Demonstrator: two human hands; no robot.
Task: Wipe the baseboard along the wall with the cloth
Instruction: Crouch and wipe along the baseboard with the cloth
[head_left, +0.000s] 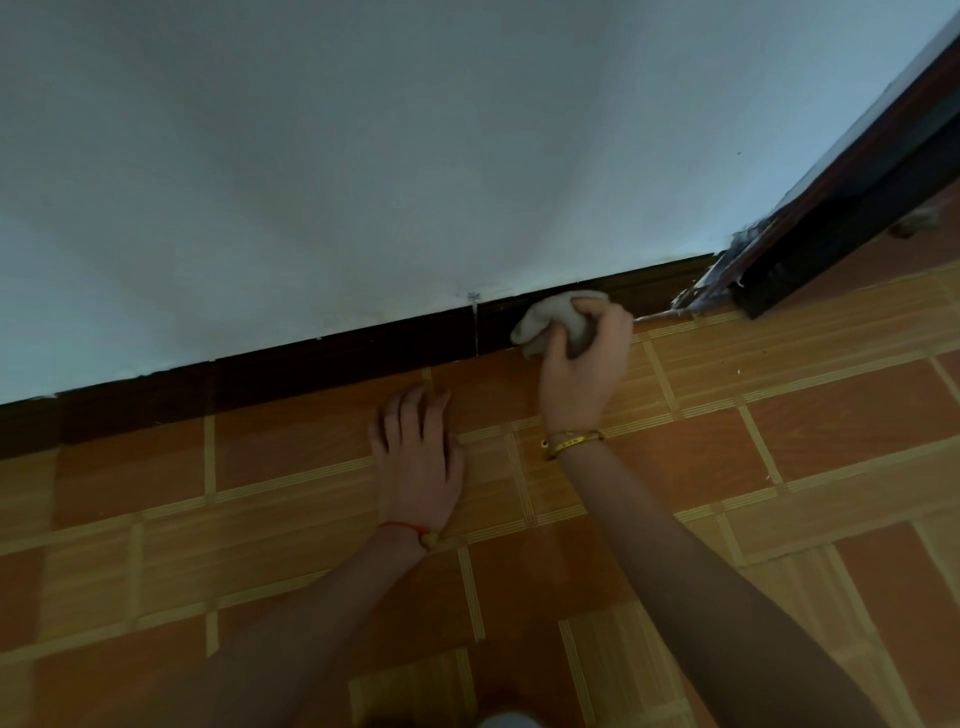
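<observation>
A dark brown baseboard (332, 358) runs along the foot of the pale wall, rising from lower left to upper right. My right hand (584, 364) grips a bunched whitish cloth (550, 317) and presses it against the baseboard, right of a vertical joint in the board. The cloth's left end sticks out past my fingers. My left hand (418, 449) lies flat on the tiled floor, fingers spread and pointing at the wall, a little short of the baseboard. It holds nothing.
The floor is orange-brown tile (779, 441) with yellowish striped bands. At the right the baseboard ends at a dark wooden door frame (810, 244) with chipped paint at its base. The white wall (415, 156) fills the upper view.
</observation>
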